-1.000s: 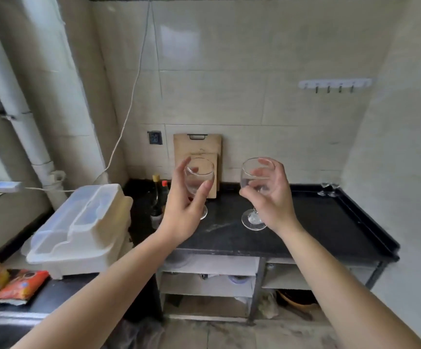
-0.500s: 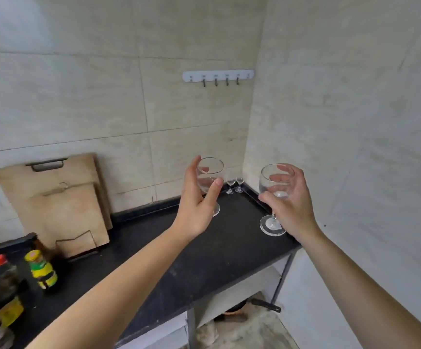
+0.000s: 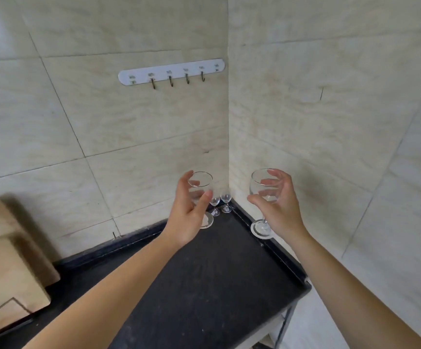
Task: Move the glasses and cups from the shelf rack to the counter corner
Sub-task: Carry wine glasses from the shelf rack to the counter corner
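My left hand (image 3: 188, 217) grips a clear wine glass (image 3: 202, 182) by its bowl, held upright above the black counter (image 3: 204, 285) near the far corner. My right hand (image 3: 278, 210) grips a second clear wine glass (image 3: 263, 183) by its bowl, upright, with its round foot hovering over the counter's raised right rim. Two small stemmed glasses (image 3: 220, 204) stand side by side on the counter in the very corner, just beyond and between the two held glasses.
Tiled walls meet at the corner behind the glasses. A white hook strip (image 3: 171, 71) hangs on the back wall. Wooden cutting boards (image 3: 8, 268) lean against the wall at the left. The counter's right edge drops off to the floor.
The view has turned right and closed in on the corner. Both hands have carried their wine glasses forward toward the two small glasses.
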